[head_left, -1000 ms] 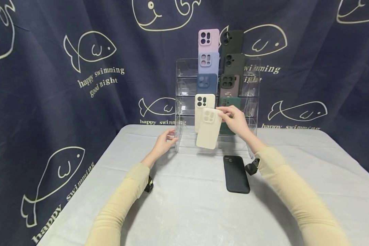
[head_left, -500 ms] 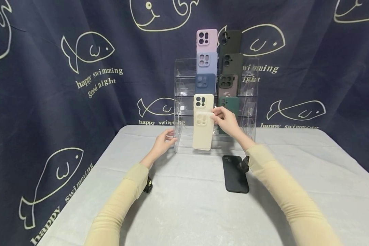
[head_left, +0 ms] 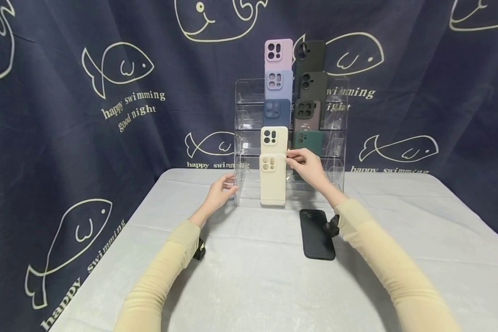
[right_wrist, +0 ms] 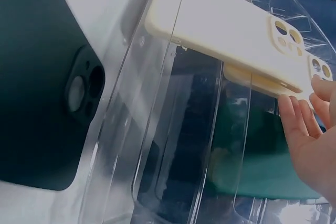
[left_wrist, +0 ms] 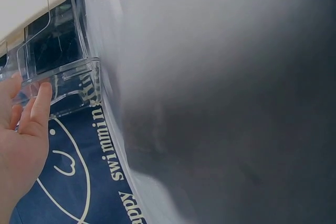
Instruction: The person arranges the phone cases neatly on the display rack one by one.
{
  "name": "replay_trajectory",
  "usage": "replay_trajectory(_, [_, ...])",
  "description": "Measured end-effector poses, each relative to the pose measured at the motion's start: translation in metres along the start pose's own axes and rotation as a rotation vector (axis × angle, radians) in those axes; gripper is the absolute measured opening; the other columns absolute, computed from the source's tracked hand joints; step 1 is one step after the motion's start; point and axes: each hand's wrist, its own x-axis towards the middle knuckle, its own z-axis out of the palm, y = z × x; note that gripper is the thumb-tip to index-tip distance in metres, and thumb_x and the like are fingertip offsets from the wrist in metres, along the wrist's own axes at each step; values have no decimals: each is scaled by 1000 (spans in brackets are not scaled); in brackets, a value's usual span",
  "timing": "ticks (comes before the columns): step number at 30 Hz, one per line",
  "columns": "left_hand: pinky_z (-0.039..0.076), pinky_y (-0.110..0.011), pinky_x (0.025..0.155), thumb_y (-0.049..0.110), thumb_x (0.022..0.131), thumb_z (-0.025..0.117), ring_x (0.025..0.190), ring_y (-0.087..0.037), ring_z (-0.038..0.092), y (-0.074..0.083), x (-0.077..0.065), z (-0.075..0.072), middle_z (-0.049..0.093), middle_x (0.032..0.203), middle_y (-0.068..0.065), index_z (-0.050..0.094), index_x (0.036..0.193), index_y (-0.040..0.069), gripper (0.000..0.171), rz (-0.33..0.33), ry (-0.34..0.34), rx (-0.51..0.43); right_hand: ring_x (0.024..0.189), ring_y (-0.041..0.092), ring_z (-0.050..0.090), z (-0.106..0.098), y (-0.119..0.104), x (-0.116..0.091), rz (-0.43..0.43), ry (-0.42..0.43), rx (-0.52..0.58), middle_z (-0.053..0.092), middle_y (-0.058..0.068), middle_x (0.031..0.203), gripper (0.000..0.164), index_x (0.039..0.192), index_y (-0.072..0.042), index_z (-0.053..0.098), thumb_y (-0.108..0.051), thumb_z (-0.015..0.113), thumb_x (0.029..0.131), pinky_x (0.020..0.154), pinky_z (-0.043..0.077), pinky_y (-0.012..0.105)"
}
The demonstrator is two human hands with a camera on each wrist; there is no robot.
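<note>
A cream phone case (head_left: 272,182) stands upright in the lowest front tier of a clear acrylic display stand (head_left: 249,196). By its upper right edge is my right hand (head_left: 309,167); the right wrist view shows straight fingers (right_wrist: 294,116) at the edge and the thumb apart from them. Whether they touch it is hard to tell. Another cream case (head_left: 274,140) stands in the tier behind. My left hand (head_left: 217,193) rests with loosely extended fingers against the left side of the stand, also seen in the left wrist view.
Blue, lavender and pink cases (head_left: 279,55) rise in the left column. Dark cases and a green case (head_left: 309,142) fill the right column. A black phone case (head_left: 317,234) lies on the pale tablecloth (head_left: 240,276) before the stand. Behind hangs a navy fish-print curtain (head_left: 124,110).
The front cream case has gone from tilted and held by my right hand to upright in the lowest tier, moving down and left. My left hand stays at the stand.
</note>
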Motion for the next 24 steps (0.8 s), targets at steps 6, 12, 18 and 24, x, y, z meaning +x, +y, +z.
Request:
replay_trajectory(6, [57, -36, 85, 12, 90, 63, 104, -36, 62, -1, 1, 2, 59, 120, -23, 47, 131, -2, 47, 5, -1, -6, 96, 27, 63, -11, 3, -13, 6, -47, -38, 64, 13, 112, 32, 115, -5, 63, -25, 64, 90, 83, 56, 41])
replay_trajectory(12, [57, -38, 86, 13, 90, 63, 104, -36, 62, -1, 1, 2, 59, 120, -24, 46, 132, -2, 48, 12, -1, -8, 103, 28, 63, -20, 9, -27, 46, -140, -28, 64, 14, 118, 38, 121, -6, 61, -28, 64, 90, 88, 55, 41])
replay_trajectory(18, [56, -38, 87, 13, 90, 63, 105, -35, 62, 0, -1, 0, 59, 120, -23, 46, 132, -1, 48, -12, 2, 5, 109, 31, 61, -28, 16, -44, 49, -224, -34, 61, 18, 122, 44, 125, -4, 58, -29, 64, 89, 91, 54, 42])
replay_trajectory(24, [57, -37, 86, 14, 90, 62, 105, -36, 61, 2, -1, 0, 59, 121, -23, 46, 133, -2, 48, -8, -2, 13, 110, 31, 60, -35, 25, -62, 49, -281, -83, 61, 19, 122, 47, 126, -1, 56, -29, 64, 89, 94, 52, 42])
